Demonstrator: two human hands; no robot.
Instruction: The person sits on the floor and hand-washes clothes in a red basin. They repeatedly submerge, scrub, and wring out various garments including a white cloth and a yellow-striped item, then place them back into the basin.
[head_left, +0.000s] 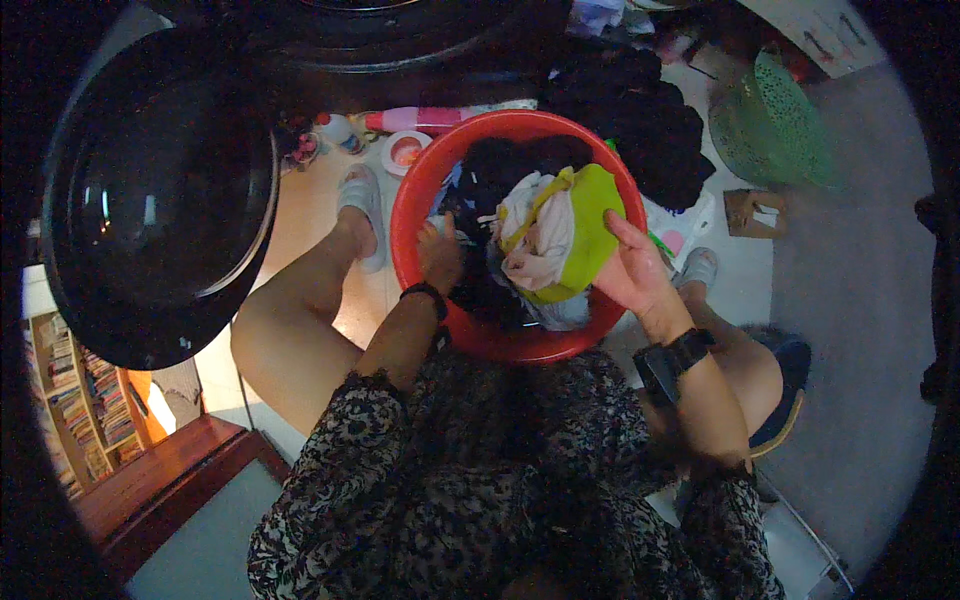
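Note:
A red plastic basin sits between my knees, filled with dark clothes. Over its right part lies a bundle of pale pinkish-white cloth with a lime-green cloth around its right side. My right hand holds the lime-green cloth, thumb on top and the other fingers hidden beneath it. Inside the basin's left rim, my left hand reaches down among the clothes. Something pale shows at its fingertips; whether the hand grips it is unclear.
A round dark glass appliance door stands swung out at the left. Beyond the basin are a white bottle and a heap of dark clothes. At the right lie a green perforated basket and a small cardboard box.

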